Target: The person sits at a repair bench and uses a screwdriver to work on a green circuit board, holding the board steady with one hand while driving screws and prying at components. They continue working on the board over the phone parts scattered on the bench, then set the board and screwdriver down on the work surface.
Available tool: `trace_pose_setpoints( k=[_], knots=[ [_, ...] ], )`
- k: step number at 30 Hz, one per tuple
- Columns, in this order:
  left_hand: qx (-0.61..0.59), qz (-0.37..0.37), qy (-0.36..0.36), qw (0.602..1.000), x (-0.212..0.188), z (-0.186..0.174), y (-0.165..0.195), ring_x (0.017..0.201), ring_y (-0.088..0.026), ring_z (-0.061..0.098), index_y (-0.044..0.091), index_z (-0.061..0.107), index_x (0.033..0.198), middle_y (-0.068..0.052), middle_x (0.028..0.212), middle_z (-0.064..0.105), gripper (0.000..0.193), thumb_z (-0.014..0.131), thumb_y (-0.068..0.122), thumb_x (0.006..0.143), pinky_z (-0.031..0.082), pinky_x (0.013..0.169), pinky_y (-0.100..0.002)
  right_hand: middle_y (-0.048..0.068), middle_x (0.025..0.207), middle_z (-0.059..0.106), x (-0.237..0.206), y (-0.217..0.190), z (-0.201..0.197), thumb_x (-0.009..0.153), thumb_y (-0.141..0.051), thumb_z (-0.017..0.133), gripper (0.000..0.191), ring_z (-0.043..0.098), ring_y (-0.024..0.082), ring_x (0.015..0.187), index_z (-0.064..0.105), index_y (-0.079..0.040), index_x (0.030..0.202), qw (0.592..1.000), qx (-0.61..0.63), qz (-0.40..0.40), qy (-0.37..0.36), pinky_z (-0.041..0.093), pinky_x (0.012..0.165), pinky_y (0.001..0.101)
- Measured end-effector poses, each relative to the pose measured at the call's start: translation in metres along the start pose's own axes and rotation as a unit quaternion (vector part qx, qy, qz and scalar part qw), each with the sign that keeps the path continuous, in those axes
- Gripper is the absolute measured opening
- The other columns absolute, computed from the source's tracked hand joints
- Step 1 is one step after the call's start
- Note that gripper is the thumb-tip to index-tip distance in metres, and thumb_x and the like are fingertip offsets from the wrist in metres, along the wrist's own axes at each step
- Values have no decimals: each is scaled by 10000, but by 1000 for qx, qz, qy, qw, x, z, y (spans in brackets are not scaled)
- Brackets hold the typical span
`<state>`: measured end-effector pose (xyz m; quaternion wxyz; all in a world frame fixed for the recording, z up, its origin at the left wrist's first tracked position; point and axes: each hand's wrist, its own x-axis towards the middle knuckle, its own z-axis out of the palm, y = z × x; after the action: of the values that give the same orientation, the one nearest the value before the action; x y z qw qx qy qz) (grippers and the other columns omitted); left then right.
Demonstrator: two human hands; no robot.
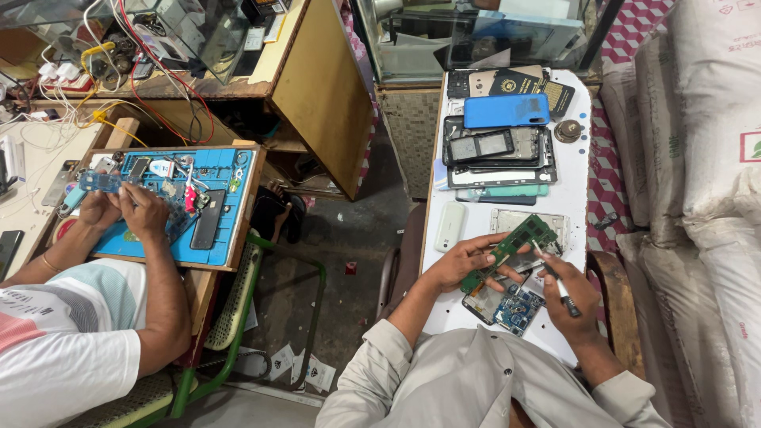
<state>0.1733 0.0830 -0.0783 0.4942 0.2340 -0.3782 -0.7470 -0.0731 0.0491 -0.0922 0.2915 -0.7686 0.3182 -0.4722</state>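
Two hands at work: both belong to the person in the grey shirt, seen from the head camera above a narrow white table (456, 301).
Left hand (464, 261): fingers closed around the lower end of a green circuit board (519, 238), holding it tilted above the table.
Right hand (567, 289): wrapped tight on a thin pen-like tool (555, 281), its tip touching the board's right edge.
Under the board: an opened phone body (487, 301) and a blue circuit board (519, 309), just beside the wrists.
Further up the table: a stack of phone frames and screens (499, 154), topped by a blue phone back (506, 110).
Neighbour: another person's hands (119, 210) work over a blue mat (222, 206) at the left bench.
Risk: the board is pinched at one end only, so a hard push from the tool could lever it loose or flex it.
Risk: a slip of the tip could scratch the board, I reckon.
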Motion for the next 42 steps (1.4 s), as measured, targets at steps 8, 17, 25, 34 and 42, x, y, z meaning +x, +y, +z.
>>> trace_pose_setpoints(
  k=[8, 17, 25, 34, 42],
  knots=[
    [2, -2, -5, 1000, 0, -1, -1, 1203, -393, 661, 35, 336, 1638, -192, 1574, 490, 725, 646, 295, 1037, 646, 870, -392, 154, 1183, 720, -2, 1, -2, 1026, -116, 553, 306, 728, 179, 944, 635, 19, 1287, 1000, -12, -20, -7, 572, 839, 315],
    [-11, 4, -10, 1000, 1, 0, -4, 1221, -395, 655, 28, 327, 1642, -217, 1573, 487, 691, 623, 251, 1059, 636, 913, -403, 187, 1098, 717, 3, -15, -5, 958, -61, 594, 327, 717, 260, 944, 654, 5, 1272, 998, -58, -33, -17, 562, 844, 363],
    [-27, 9, -14, 1000, 0, -2, -5, 1228, -395, 650, 21, 313, 1644, -227, 1564, 489, 668, 593, 226, 1073, 630, 936, -409, 171, 1054, 726, 5, -17, -3, 983, -57, 575, 298, 730, 222, 894, 658, 20, 1258, 1000, -11, 0, 9, 571, 797, 333],
    [-47, 10, 1, 999, 2, -4, -8, 1211, -399, 659, 9, 307, 1640, -235, 1542, 503, 682, 605, 223, 1066, 635, 918, -408, 175, 1130, 729, -1, -10, -1, 1005, -80, 541, 296, 725, 206, 907, 639, 28, 1263, 999, -10, -4, 41, 576, 805, 320],
    [-30, 6, 3, 1000, 1, -3, -7, 1208, -393, 662, 11, 324, 1632, -223, 1533, 517, 674, 603, 246, 1065, 636, 916, -405, 168, 1131, 720, 0, -9, 1, 1020, -89, 573, 281, 721, 222, 926, 635, 26, 1270, 999, -9, 27, 23, 569, 816, 335]
  ],
)
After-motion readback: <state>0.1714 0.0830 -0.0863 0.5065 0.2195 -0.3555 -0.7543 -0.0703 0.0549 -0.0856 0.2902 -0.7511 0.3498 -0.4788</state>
